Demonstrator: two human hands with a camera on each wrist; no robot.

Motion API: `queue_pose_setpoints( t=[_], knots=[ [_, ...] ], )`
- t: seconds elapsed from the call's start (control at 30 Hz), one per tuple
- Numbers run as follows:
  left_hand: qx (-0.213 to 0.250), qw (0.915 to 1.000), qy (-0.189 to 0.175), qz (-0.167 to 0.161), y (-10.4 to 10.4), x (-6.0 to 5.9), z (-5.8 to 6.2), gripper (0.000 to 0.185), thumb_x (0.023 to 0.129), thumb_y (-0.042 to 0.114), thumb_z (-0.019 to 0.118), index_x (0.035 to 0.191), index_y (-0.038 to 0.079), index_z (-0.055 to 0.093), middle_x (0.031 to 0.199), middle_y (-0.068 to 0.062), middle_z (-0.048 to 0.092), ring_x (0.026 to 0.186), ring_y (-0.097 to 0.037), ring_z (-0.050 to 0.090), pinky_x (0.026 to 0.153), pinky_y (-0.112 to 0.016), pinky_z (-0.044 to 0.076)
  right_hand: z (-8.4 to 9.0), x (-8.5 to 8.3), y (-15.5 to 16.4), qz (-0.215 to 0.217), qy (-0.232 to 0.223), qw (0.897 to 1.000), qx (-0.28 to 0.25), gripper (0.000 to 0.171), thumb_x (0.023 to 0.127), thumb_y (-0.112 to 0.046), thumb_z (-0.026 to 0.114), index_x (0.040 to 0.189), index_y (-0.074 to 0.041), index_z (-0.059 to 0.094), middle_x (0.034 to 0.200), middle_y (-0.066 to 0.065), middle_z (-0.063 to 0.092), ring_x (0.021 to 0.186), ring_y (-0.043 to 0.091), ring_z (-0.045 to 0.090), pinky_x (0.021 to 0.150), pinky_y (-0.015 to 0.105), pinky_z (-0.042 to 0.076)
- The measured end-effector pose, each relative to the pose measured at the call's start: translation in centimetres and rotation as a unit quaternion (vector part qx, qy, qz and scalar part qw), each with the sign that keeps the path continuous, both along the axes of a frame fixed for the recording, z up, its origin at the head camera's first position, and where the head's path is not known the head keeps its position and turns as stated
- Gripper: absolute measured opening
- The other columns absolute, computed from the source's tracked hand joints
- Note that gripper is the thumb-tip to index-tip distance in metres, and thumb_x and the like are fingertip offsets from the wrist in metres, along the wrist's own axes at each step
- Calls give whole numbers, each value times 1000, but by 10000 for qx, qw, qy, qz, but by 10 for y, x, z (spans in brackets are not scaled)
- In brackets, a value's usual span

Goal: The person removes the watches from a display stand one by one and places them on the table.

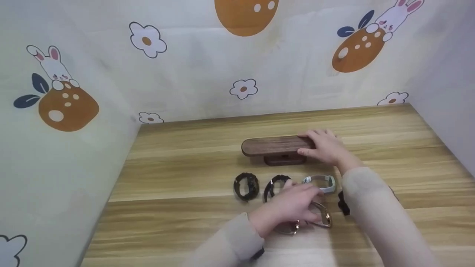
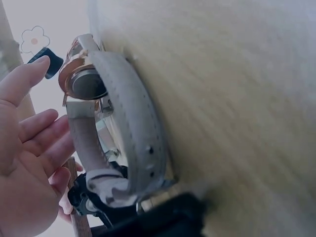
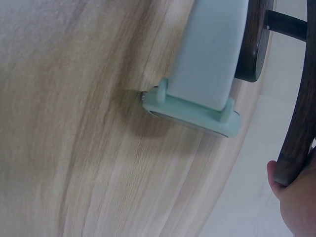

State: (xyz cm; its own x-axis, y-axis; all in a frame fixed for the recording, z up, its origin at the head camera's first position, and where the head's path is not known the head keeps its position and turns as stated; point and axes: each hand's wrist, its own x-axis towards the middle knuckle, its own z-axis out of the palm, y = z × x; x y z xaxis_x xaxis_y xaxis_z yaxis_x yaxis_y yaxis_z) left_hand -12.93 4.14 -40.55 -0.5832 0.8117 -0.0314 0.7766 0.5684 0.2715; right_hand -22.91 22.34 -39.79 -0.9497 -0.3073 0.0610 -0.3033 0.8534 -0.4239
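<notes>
My right hand [image 1: 326, 147] grips the right end of a dark wooden watch stand [image 1: 274, 145], thumb on the near side and fingers over the far side. The stand has a long rounded bar above a smaller base. My left hand [image 1: 293, 203] is over several watches, its fingers relaxed and spread apart. In the left wrist view, a grey-strapped watch [image 2: 140, 118] with a rose-gold case stands on its side beside that palm. A mint-green watch [image 1: 331, 183] lies between the hands. Two black watches, one at the left [image 1: 252, 185] and another [image 1: 268, 193], lie nearby, the second partly hidden.
Gold-trimmed watches, one to the right [image 1: 327, 219] and one below [image 1: 297, 227], show around my left hand. A black object [image 1: 344, 204] sits partly under my right sleeve. The wood-grain table [image 1: 178, 163] meets a patterned wall [image 1: 193, 74] behind and side walls.
</notes>
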Motion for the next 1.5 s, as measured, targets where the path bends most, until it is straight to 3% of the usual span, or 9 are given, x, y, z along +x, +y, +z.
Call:
queue_pose_setpoints(
  t=[0.2, 0.4, 0.63, 0.87, 1.03, 1.5],
  knots=[
    [210, 9997, -124, 103, -4, -2, 4, 55, 78, 47, 70, 123, 19, 54, 119, 13, 56, 102, 0, 51, 89, -22, 31, 0, 1, 0, 1, 38, 10000, -4, 58, 85, -48, 63, 133, -18, 50, 135, 14, 46, 116, 39, 36, 94, 64, 24],
    [337, 9991, -208, 170, -8, -3, 6, 58, 80, 47, 68, 127, 18, 52, 125, 11, 54, 107, -1, 51, 99, -27, 30, 0, 0, 0, -20, 37, 10000, 19, 57, 85, -48, 63, 133, -20, 50, 135, 16, 46, 118, 40, 35, 96, 67, 22],
    [482, 9986, -105, 166, -13, -5, 7, 56, 81, 46, 67, 127, 17, 52, 119, 10, 56, 100, 0, 51, 90, -24, 32, -1, 2, 0, -26, 22, 10000, 24, 57, 85, -49, 61, 132, -19, 50, 135, 15, 46, 120, 40, 34, 96, 64, 23],
    [451, 9988, -143, 110, -14, -7, 7, 61, 80, 49, 67, 129, 17, 50, 119, 10, 55, 96, 0, 50, 93, -25, 31, 0, 1, 0, -76, 9, 10000, 52, 60, 84, -52, 61, 133, -19, 50, 136, 16, 45, 122, 40, 33, 96, 68, 19],
    [530, 9984, -162, 142, -14, -8, 6, 59, 80, 48, 68, 127, 17, 50, 118, 10, 56, 96, 0, 51, 96, -27, 31, 0, 0, 0, -60, 35, 9999, 80, 60, 84, -52, 61, 133, -18, 50, 135, 16, 46, 119, 39, 35, 93, 67, 23],
    [786, 9966, -133, 212, -21, -8, 6, 60, 80, 44, 69, 129, 14, 51, 127, 7, 54, 117, -5, 47, 99, -30, 29, -2, 0, -1, -82, 128, 9998, 98, 59, 84, -52, 61, 132, -18, 51, 134, 16, 47, 119, 40, 35, 92, 67, 24]
  ],
)
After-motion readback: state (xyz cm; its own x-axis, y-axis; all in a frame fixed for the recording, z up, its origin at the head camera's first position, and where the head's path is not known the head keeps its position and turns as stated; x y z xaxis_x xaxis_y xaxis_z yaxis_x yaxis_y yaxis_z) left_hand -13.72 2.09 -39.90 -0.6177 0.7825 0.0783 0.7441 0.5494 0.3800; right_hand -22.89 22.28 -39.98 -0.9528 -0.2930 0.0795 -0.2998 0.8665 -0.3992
